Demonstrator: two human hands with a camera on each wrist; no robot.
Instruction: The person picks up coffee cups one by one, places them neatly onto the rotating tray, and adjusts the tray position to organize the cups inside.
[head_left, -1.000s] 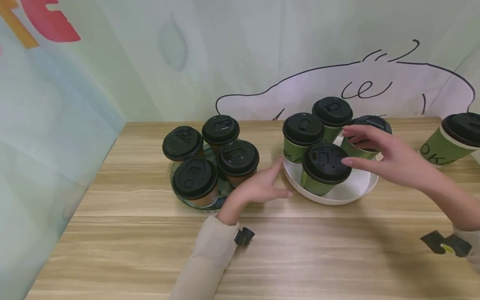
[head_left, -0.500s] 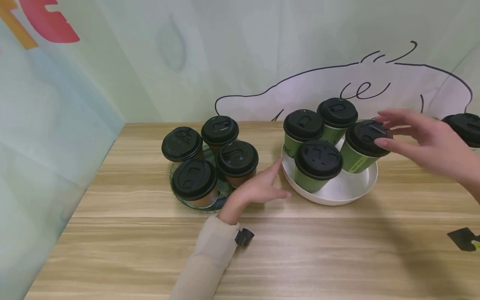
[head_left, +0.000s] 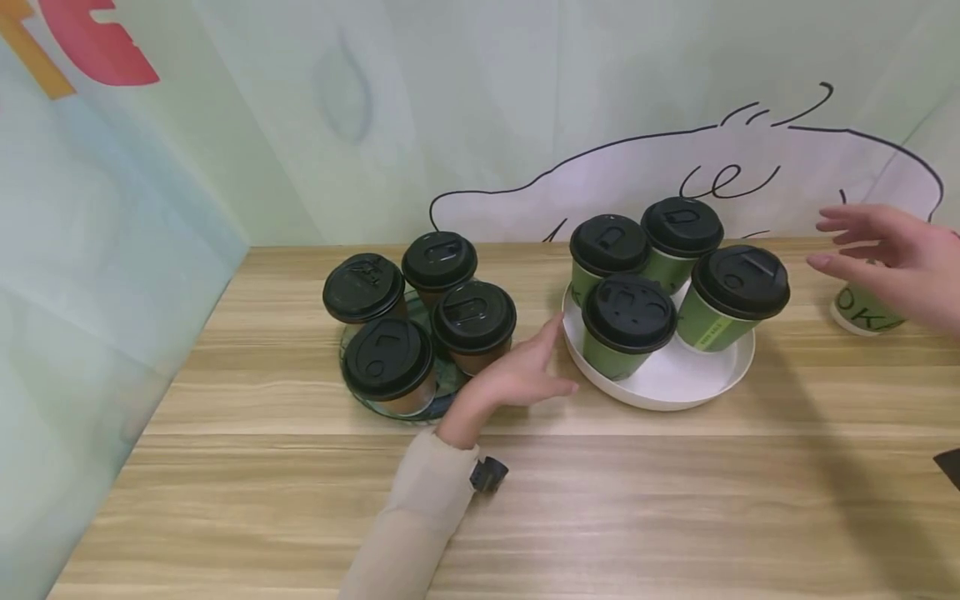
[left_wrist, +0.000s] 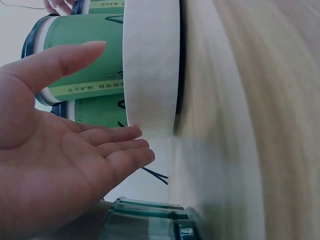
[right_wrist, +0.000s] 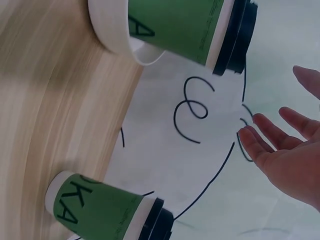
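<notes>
My left hand (head_left: 525, 371) lies beside the left rim of a round white tray (head_left: 663, 396), fingers fairly straight and thumb spread. In the left wrist view, its fingertips (left_wrist: 132, 132) are at the tray's wall; whether they touch it I cannot tell. Several green paper cups with black lids stand on the tray, among them a front cup (head_left: 618, 354) and a right-hand cup (head_left: 712, 321). My right hand (head_left: 900, 258) is raised, fingers loosely bent, holding nothing. It partly hides a lone green cup (head_left: 862, 308) on the table, which the right wrist view also shows.
Left of my left hand, several brown cups with black lids, one a front cup (head_left: 408, 396), stand on a glass dish (head_left: 442, 408). The wooden table (head_left: 600, 508) meets a printed fabric backdrop (head_left: 450, 108) behind.
My right hand has drawn away from the tray to the right, over the lone cup. The green cups on the tray have shifted clockwise. My left hand has stayed put.
</notes>
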